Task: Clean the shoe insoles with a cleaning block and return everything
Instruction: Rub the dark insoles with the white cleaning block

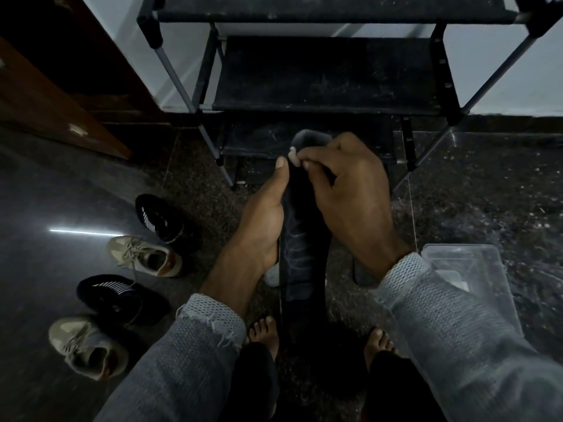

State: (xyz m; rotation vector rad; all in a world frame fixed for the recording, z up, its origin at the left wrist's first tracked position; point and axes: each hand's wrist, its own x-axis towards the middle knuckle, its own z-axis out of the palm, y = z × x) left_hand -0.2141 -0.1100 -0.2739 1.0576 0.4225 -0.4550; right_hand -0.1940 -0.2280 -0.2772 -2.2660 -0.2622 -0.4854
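A long dark insole (300, 254) stands lengthwise in front of me, toe end up. My left hand (263, 220) grips its left edge, thumb lying along the top face. My right hand (347, 190) pinches a small pale cleaning block (293, 154) in its fingertips and presses it on the insole near the toe end. Another dark insole (362, 274) lies on the floor, partly hidden under my right wrist. A white object (272, 277) shows below my left hand; what it is cannot be told.
A black shoe rack (326, 77) stands straight ahead. Two black shoes (161, 219) (118, 296) and two beige sneakers (146, 257) (85, 345) sit on the floor at left. A clear plastic box (469, 269) lies at right. My bare feet (265, 330) are below.
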